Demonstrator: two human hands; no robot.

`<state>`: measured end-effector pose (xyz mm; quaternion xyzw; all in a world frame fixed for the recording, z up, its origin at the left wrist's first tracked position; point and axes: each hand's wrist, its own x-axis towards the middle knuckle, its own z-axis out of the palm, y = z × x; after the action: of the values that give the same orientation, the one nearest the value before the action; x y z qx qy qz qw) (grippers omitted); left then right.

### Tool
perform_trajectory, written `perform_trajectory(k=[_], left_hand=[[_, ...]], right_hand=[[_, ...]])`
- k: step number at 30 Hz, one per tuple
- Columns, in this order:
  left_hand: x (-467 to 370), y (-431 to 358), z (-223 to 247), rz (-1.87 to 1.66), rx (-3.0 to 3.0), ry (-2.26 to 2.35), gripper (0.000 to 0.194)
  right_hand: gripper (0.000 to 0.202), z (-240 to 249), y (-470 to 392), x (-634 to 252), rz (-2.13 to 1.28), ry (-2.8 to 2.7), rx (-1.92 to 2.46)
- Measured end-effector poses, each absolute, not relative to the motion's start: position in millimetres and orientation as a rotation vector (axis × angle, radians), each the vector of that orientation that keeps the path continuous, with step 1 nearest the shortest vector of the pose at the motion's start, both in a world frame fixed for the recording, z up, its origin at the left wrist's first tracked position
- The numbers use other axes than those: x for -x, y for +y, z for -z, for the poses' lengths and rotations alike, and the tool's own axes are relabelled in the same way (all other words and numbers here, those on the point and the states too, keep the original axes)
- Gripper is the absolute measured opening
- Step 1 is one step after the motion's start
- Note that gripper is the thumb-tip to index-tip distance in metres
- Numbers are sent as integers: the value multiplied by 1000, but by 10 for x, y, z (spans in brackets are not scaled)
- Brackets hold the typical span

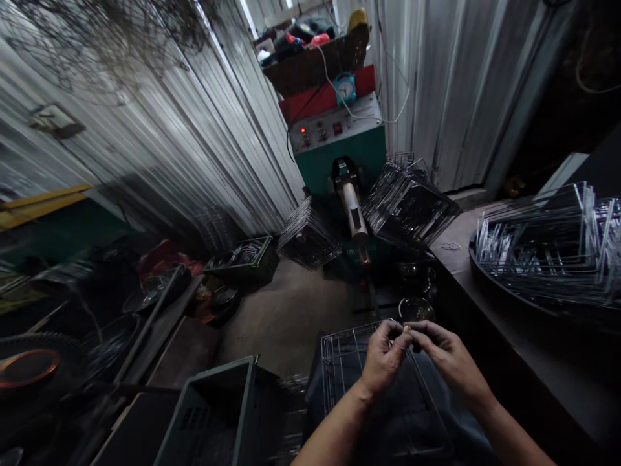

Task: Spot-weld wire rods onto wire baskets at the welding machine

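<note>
My left hand [383, 359] is closed, thumb and fingers pinched together at the far edge of a wire rack [339, 343]. My right hand [449, 359] meets it there, with its thumb and forefinger also pinched. Whatever is between the fingertips is too small to make out. The rack, made of thin metal wire, rests across my lap on dark blue cloth [466, 414], partly hidden by my hands and forearms. Just beyond my fingers, the machine's pale arm [353, 210] reaches out toward me from a green machine [339, 152].
Stacks of wire frames hang left [310, 236] and right [407, 204] of the machine. A large round tray [490, 285] of bent wire pieces stands on the right-hand bench [460, 259]. A green plastic crate [247, 401] is at my left. A small blue clock [345, 88] sits atop the machine.
</note>
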<state>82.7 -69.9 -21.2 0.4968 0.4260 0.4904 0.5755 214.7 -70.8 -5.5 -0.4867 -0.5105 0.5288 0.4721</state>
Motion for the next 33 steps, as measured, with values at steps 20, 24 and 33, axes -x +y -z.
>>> perform_trajectory(k=[20, 24, 33], left_hand=[[-881, -686, 306, -1365, -887, 1015, 30], [-869, -676, 274, -1415, -1026, 1157, 25], [-869, -686, 265, -1419, -992, 1118, 29]], right_hand=[[26, 265, -694, -1952, -1642, -730, 943], [26, 298, -744, -1892, -1633, -670, 925], [28, 388, -721, -1850, -1694, -470, 854]])
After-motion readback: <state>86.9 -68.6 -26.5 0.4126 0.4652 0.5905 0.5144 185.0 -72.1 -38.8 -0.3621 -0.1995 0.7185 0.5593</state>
